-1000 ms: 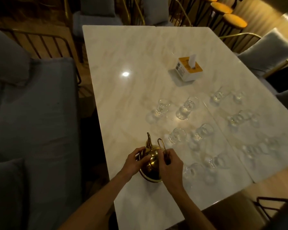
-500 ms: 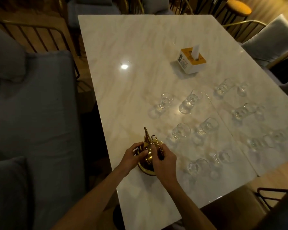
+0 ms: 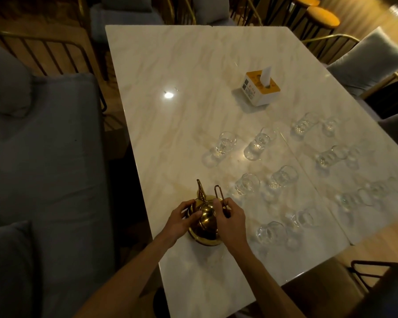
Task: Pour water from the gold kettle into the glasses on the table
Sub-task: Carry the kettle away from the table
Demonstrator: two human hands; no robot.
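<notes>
The gold kettle (image 3: 205, 223) stands on the marble table (image 3: 182, 72) near its left edge, spout pointing away from me. My left hand (image 3: 179, 220) rests on the kettle's left side and lid. My right hand (image 3: 231, 218) grips the thin wire handle on the right. Several clear glasses stand in rows to the right; the nearest ones are a glass (image 3: 246, 187) just beyond the kettle and another glass (image 3: 270, 232) to its right. Some glasses hold water.
A white and orange tissue box (image 3: 261, 89) sits further back on the table. A grey sofa (image 3: 44, 157) runs along the left edge. Grey chairs (image 3: 365, 63) and orange stools (image 3: 322, 16) ring the far and right sides.
The view has shifted slightly, with the table sliding in the frame. Both hands stay on the kettle, which remains standing on the table.
</notes>
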